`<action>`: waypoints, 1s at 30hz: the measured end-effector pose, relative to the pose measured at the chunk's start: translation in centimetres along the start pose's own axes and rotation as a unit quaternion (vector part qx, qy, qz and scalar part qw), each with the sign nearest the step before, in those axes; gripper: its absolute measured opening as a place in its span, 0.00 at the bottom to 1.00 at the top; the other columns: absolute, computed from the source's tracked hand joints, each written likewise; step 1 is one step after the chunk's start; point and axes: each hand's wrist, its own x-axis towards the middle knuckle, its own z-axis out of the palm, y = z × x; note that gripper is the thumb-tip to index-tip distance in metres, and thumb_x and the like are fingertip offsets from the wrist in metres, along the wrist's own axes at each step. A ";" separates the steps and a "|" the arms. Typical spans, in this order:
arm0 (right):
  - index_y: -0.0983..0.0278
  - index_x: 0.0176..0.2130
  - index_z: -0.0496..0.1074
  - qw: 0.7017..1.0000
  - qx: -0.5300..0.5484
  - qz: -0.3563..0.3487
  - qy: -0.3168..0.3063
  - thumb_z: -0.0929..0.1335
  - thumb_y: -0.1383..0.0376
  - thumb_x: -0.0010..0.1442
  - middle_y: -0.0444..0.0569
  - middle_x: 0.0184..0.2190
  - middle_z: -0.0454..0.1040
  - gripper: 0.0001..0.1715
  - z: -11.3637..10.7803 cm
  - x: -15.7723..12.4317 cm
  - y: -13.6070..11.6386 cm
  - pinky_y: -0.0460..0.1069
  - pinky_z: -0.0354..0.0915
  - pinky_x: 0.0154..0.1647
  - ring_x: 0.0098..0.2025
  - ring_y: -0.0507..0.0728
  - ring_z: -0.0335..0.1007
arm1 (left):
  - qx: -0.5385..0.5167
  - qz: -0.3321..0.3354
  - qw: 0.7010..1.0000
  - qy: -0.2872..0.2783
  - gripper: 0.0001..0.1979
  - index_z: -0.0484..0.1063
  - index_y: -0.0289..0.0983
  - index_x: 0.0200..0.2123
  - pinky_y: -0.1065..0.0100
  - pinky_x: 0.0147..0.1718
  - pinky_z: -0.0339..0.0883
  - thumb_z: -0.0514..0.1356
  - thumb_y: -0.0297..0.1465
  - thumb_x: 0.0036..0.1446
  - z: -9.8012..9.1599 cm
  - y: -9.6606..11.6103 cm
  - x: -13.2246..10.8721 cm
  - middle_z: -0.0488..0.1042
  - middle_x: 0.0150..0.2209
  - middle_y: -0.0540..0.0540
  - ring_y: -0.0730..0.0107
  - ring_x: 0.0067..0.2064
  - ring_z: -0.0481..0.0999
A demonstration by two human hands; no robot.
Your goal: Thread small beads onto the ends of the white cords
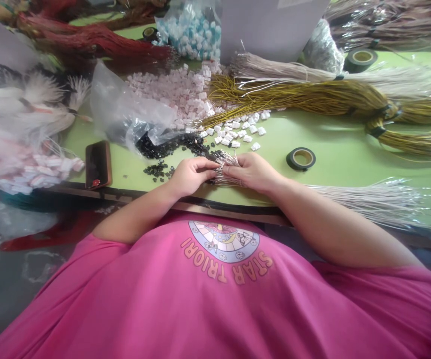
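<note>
A bundle of thin white cords [368,202] lies along the table's front edge, with its left ends gathered in my right hand [255,172]. The thumb of that hand presses on the cords near their tips. My left hand [193,174] meets the cord tips from the other side, thumb and forefinger brought together. Whatever sits between those fingertips is too small and too covered to make out. Just behind and left of my hands are small black pieces [157,169], some loose and some in a heap. Small white plastic pieces [241,132] are scattered farther back.
A phone [98,164] rests left near the table edge. Right of my hands lies a roll of black tape [301,158]. Olive cords [331,97] stretch across the back right. A clear plastic bag [125,107] stands behind the black heap. Pinkish-white pieces [47,169] pile up far left.
</note>
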 end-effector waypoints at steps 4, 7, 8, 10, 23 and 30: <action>0.69 0.27 0.72 1.000 0.003 0.004 0.015 0.66 0.58 0.51 0.42 0.21 0.67 0.15 0.1 0.0 0.2 0.43 0.54 0.26 0.23 0.47 0.57 | -0.008 -0.023 1.000 -0.006 0.11 0.78 0.37 0.36 0.64 0.42 0.70 0.64 0.33 0.48 0.0 0.0 0.0 0.78 0.36 0.46 0.68 0.37 0.76; 0.68 0.29 0.74 1.000 0.001 0.004 0.015 0.66 0.59 0.51 0.43 0.22 0.69 0.14 0.3 0.0 0.2 0.43 0.56 0.28 0.24 0.48 0.60 | 0.019 0.014 1.000 -0.010 0.10 0.78 0.38 0.36 0.65 0.42 0.69 0.64 0.32 0.49 0.1 0.0 0.0 0.78 0.35 0.47 0.69 0.37 0.76; 0.68 0.30 0.75 1.000 0.000 0.003 0.014 0.66 0.59 0.51 0.43 0.23 0.70 0.14 0.3 0.0 0.2 0.44 0.57 0.29 0.25 0.49 0.61 | 0.031 0.031 0.999 -0.010 0.09 0.78 0.39 0.36 0.66 0.41 0.69 0.64 0.32 0.49 0.2 0.0 -0.1 0.77 0.35 0.47 0.69 0.37 0.76; 0.68 0.31 0.75 1.000 -0.005 0.002 0.015 0.66 0.59 0.50 0.43 0.24 0.71 0.15 0.5 0.1 0.2 0.44 0.58 0.30 0.26 0.50 0.62 | 0.061 0.055 0.997 -0.008 0.08 0.78 0.39 0.36 0.67 0.38 0.69 0.63 0.31 0.50 0.4 0.1 -0.1 0.77 0.33 0.48 0.70 0.36 0.75; 0.68 0.26 0.73 0.997 -0.051 -0.028 0.044 0.66 0.61 0.50 0.43 0.22 0.68 0.12 0.3 0.0 0.4 0.45 0.56 0.29 0.26 0.49 0.60 | 0.266 0.135 0.954 -0.042 0.09 0.76 0.37 0.37 0.66 0.39 0.67 0.60 0.33 0.54 -1.6 1.4 -0.9 0.74 0.36 0.46 0.69 0.38 0.72; 0.68 0.30 0.75 0.999 -0.001 0.016 0.034 0.69 0.62 0.46 0.47 0.23 0.72 0.12 -0.2 -0.1 0.1 0.47 0.58 0.27 0.25 0.51 0.63 | 0.451 0.019 0.891 0.054 0.11 0.74 0.37 0.40 0.62 0.41 0.64 0.57 0.33 0.55 -6.2 -0.4 2.0 0.72 0.39 0.42 0.63 0.39 0.70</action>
